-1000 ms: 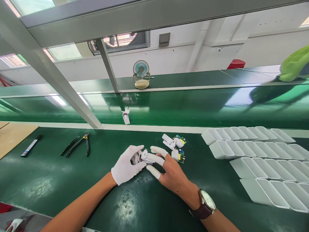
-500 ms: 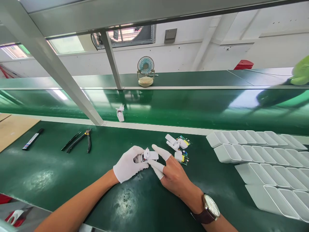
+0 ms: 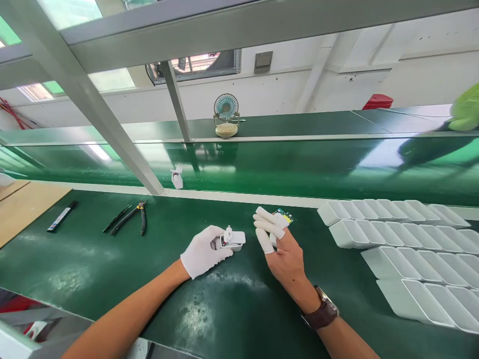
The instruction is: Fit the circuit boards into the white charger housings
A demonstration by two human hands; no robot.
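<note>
My left hand [image 3: 206, 253], in a white glove, is closed around a small white plastic housing [image 3: 238, 241]. A small white knob-like piece sticks up from the housing, and its interior is partly hidden by my fingers. White finger covers are on several fingers of my right hand [image 3: 281, 244], which hovers with fingers stretched out over the loose parts. Behind those fingers a green circuit board [image 3: 287, 216] with a yellow component shows in part. The other white parts there are mostly hidden by the hand.
Black-handled pliers [image 3: 131, 219], black tweezers [image 3: 117, 218] and a marker [image 3: 62, 216] lie at left. Rows of white bins [image 3: 398, 262] stand at right. Beyond the table edge, another white housing [image 3: 177, 177] sits on the green belt [image 3: 277, 169]. A fan [image 3: 226, 114] stands behind.
My right hand has left the housing and moved right, over the loose white parts and boards. My left hand still holds the housing. The housing on the belt has shifted left.
</note>
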